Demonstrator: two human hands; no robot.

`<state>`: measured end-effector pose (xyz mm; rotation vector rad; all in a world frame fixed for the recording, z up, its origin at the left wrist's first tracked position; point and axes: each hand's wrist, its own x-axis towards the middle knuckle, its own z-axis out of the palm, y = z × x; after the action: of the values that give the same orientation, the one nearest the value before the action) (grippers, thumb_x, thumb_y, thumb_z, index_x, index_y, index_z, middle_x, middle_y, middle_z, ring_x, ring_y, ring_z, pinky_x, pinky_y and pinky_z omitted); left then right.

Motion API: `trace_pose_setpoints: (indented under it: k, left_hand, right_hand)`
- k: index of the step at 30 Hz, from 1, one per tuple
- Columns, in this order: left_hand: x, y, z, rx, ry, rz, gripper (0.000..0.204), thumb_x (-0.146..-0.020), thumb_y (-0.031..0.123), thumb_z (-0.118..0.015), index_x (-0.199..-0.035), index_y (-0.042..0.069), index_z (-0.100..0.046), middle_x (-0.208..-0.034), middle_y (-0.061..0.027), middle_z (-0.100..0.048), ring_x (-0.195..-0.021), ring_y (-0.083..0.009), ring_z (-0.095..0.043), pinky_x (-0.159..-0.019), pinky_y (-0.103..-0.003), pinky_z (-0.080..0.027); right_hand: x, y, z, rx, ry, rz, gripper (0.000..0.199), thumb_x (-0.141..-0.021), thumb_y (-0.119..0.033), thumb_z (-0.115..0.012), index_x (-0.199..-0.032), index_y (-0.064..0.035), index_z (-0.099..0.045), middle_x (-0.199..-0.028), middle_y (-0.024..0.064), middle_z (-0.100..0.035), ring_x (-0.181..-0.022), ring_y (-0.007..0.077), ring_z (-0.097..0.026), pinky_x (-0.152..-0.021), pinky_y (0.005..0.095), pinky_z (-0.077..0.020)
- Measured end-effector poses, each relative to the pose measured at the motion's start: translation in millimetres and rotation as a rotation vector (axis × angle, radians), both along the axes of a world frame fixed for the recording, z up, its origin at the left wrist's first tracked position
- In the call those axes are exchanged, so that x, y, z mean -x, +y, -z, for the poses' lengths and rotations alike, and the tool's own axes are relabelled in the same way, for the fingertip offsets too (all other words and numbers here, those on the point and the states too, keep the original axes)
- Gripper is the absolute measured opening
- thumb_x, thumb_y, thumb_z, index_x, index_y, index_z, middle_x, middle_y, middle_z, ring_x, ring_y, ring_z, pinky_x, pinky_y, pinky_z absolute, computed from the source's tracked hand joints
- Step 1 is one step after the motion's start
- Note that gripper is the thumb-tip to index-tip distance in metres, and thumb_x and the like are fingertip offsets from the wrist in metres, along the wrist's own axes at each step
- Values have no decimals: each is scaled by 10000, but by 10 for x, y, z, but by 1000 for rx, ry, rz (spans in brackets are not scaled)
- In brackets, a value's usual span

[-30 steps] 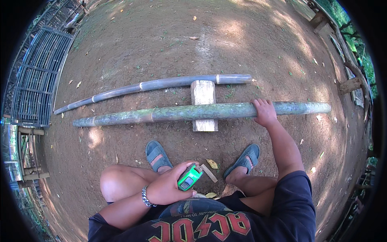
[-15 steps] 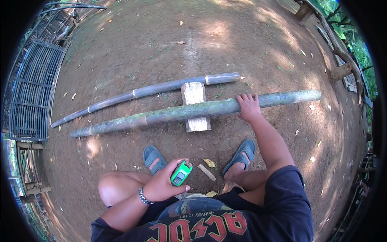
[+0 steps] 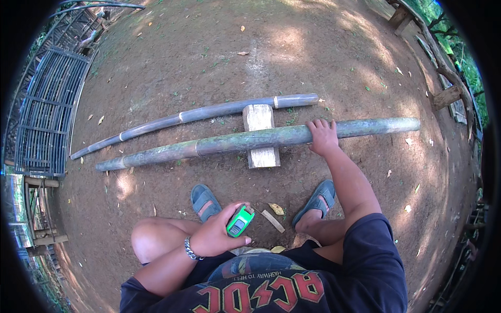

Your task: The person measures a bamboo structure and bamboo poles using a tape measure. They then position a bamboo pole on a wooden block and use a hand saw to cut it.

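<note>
Bare brown earth (image 3: 182,68) carries a wooden block (image 3: 258,118) beneath a mottled green bamboo pole (image 3: 229,144); a darker bamboo pole (image 3: 213,111) lies beyond. The right hand (image 3: 324,137) has shifted slightly toward the block, so it rests nearer the pole's middle; its fingers curl over the top, whether clamped I cannot tell. The left hand (image 3: 215,233) has its fingers clamped round a green tape measure (image 3: 240,221). Red lettering (image 3: 301,288) marks the T-shirt (image 3: 360,271).

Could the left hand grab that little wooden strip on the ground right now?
Probably not: the wooden strip lies close by, but the left hand holds a green device.
</note>
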<state>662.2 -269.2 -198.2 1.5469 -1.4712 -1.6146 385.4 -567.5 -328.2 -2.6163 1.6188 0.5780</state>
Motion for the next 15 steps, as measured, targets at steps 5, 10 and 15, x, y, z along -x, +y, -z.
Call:
trace_pose_setpoints:
  k: [5, 10, 15]
  left_hand:
    - [-7, 9, 19, -15, 5, -5, 785, -777, 262, -809, -1425, 114, -390, -996, 30, -668, -1065, -144, -619, -1164, -505, -99]
    - [-11, -12, 31, 34, 11, 1, 803, -774, 268, -812, -1432, 102, -383, -1070, 6, -652, -1127, -175, -593, -1163, -502, -105]
    - [-23, -11, 43, 177, -64, 34, 783, -785, 223, -815, -1417, 64, -382, -1100, -24, -614, -1106, -182, -585, -1066, -399, -349]
  right_hand:
    - [-84, -5, 8, -24, -2, -21, 836, -740, -336, -815, -1446, -226, -382, -1424, 34, -459, -1390, 237, -377, -1178, 560, -234]
    - [-137, 6, -14, -22, 7, -50, 884, -718, -366, -835, -1457, -230, -371, -1445, 37, -444, -1401, 239, -367, -1183, 566, -220]
    - [-291, 191, -109, -7, -115, -56, 869, -751, -418, -801, -1470, -211, -357, -1468, 63, -425, -1406, 258, -361, -1185, 575, -201]
